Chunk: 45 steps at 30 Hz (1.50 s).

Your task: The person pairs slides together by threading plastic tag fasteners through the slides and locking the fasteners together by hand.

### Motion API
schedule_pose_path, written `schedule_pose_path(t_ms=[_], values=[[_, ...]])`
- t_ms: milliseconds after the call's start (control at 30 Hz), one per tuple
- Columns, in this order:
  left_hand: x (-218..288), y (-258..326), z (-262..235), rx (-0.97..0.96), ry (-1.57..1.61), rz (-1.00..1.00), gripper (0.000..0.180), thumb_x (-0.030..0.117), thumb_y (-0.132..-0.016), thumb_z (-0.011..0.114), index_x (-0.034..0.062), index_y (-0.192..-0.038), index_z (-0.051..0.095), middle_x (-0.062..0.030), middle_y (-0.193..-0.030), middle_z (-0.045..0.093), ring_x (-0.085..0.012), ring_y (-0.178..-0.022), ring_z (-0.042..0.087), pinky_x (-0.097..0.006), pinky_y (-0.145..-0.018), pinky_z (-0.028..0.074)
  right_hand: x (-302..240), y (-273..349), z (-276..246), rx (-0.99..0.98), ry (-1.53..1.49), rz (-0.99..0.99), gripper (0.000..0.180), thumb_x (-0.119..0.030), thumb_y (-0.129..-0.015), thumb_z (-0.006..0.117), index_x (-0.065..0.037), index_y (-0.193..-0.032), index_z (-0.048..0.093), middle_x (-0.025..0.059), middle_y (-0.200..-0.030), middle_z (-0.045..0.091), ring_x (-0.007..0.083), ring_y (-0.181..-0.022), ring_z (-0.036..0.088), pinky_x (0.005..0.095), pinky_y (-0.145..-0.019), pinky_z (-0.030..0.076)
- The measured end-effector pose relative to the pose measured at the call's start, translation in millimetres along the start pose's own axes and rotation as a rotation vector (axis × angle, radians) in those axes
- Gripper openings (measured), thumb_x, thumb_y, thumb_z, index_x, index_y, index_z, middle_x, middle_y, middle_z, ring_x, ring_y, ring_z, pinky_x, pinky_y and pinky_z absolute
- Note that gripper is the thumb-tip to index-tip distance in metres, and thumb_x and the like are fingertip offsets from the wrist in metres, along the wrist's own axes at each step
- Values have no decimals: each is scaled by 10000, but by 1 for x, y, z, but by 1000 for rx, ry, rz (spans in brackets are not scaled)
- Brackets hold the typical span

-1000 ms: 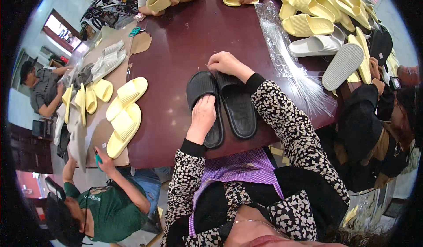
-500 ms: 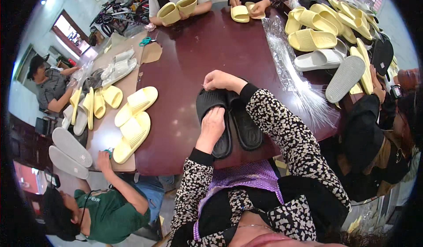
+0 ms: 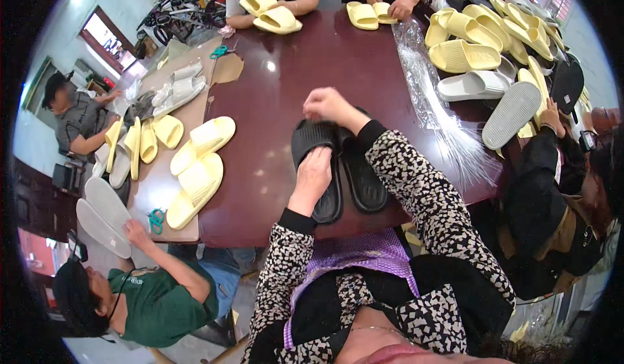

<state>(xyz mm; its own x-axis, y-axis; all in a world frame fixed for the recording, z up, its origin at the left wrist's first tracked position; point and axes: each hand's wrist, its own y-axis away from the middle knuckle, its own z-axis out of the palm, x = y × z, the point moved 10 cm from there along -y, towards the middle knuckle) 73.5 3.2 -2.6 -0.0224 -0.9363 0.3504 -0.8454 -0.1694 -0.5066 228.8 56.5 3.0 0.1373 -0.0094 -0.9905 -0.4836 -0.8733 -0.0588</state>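
A pair of black slide slippers lies side by side on the table before me, toes pointing away. My left hand [image 3: 313, 181] grips the left black slipper [image 3: 315, 135], its fingertips tucked in at the strap's opening. Just above that slipper's toe hovers my right hand [image 3: 330, 107], its fingers curled together and slightly blurred. Anything thin between those fingertips is too small to make out. The right black slipper [image 3: 367, 185] rests partly under my right forearm, and nobody is holding it.
Clear plastic with a bundle of thin white ties [image 3: 448, 136] lies to the right, beside piled yellow and grey slippers [image 3: 465, 55]. Yellow slippers [image 3: 198, 185] and green-handled scissors [image 3: 156, 221] are on the left. Co-workers handle slippers around the dark red table [image 3: 260, 214].
My right hand has lifted up and slightly right from the slipper's toe. My left hand stays on the slipper. The person at lower left has let go of the scissors and reaches to grey soles.
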Motion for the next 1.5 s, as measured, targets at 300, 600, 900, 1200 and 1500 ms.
schedule_pose_path(t_ms=[300, 600, 900, 1200, 1500], values=[[-2, -28, -87, 319, 439, -237, 233, -8, -846, 543, -20, -1076, 580, -136, -934, 627, -241, -823, 619, -324, -737, 501, -35, 74, -17, 193, -113, -266, 89, -26, -881, 573, 15, -928, 635, 67, -877, 674, 118, -812, 635, 255, -727, 515], [-59, -40, 2, 23, 1056, -639, 165, 47, -893, 537, 9, -1031, 619, -18, -766, 632, -52, -598, 538, -181, -534, 417, -38, 95, -14, 308, -174, -356, 99, 3, -870, 585, 0, -944, 650, 30, -878, 667, 89, -819, 606, 229, -753, 492], [-76, -35, 11, 88, 1367, -665, 118, 126, -914, 577, 30, -961, 629, -1, -669, 600, -16, -463, 438, -164, -414, 316, -12, 100, -16, 368, -67, -105, 119, -19, -840, 625, 3, -950, 664, 14, -852, 664, 66, -785, 583, 209, -713, 470], [-72, -36, 5, 135, 1392, -618, 104, 114, -904, 588, 32, -947, 636, 18, -693, 589, -8, -471, 429, -156, -415, 304, -19, 104, -11, 361, 145, -141, 114, -23, -832, 636, 12, -938, 660, 1, -817, 649, 62, -748, 568, 201, -670, 465], [-65, -36, 3, 64, 1359, -561, 109, 97, -910, 558, 19, -945, 625, 26, -672, 545, -15, -538, 435, -154, -464, 327, -14, 105, -14, 394, 51, -161, 88, -19, -832, 634, 7, -910, 665, 0, -813, 649, 63, -749, 572, 201, -677, 467]])
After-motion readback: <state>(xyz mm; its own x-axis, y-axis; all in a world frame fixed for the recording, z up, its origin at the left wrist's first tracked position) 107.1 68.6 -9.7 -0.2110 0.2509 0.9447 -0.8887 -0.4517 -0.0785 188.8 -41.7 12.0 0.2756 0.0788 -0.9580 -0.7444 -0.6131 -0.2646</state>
